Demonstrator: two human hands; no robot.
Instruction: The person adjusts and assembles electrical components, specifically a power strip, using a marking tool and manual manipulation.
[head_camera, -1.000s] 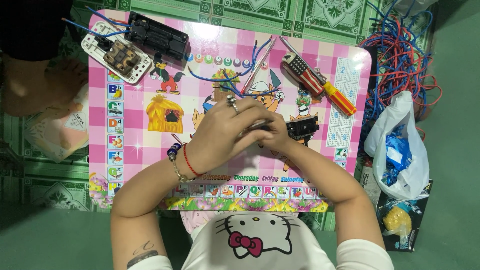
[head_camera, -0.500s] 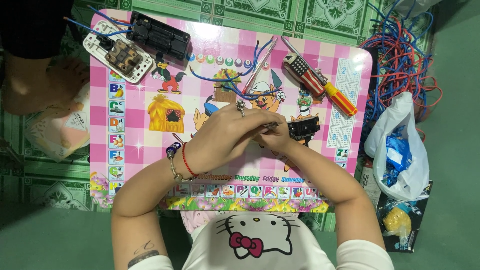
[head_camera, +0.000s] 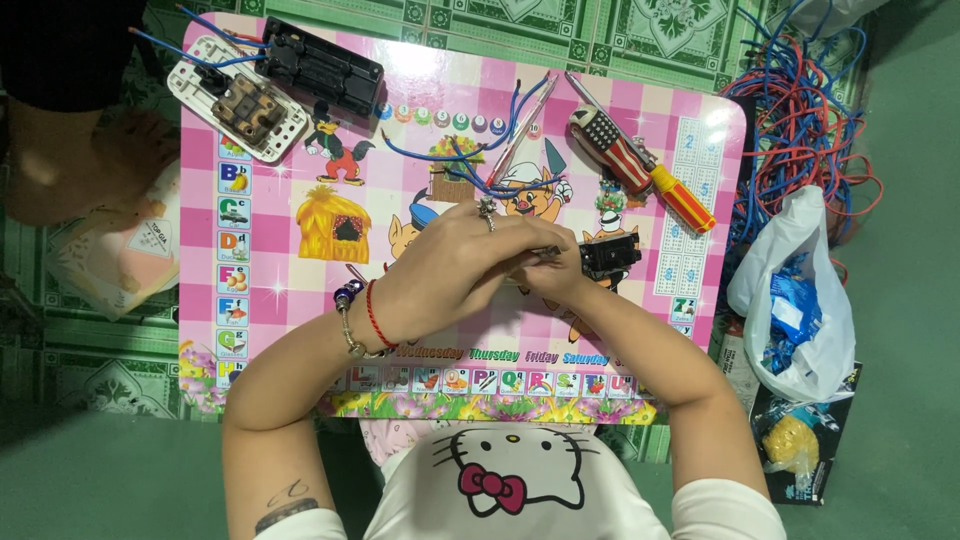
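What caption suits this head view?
Both hands, left hand and right hand, grip a small black switch part over a pink children's table.

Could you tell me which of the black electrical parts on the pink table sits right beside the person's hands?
The small black switch part, just beyond the right hand. The long black housing lies away at the table's far left corner.

Glossy pink laminate table (head_camera: 300, 300); black matt plastic switch part (head_camera: 610, 255); screwdriver (head_camera: 640, 165) handle shiny plastic.

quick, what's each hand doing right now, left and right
Left hand: closed over a small metal part, held jointly with the right.
Right hand: pinching that part beside the black switch piece.
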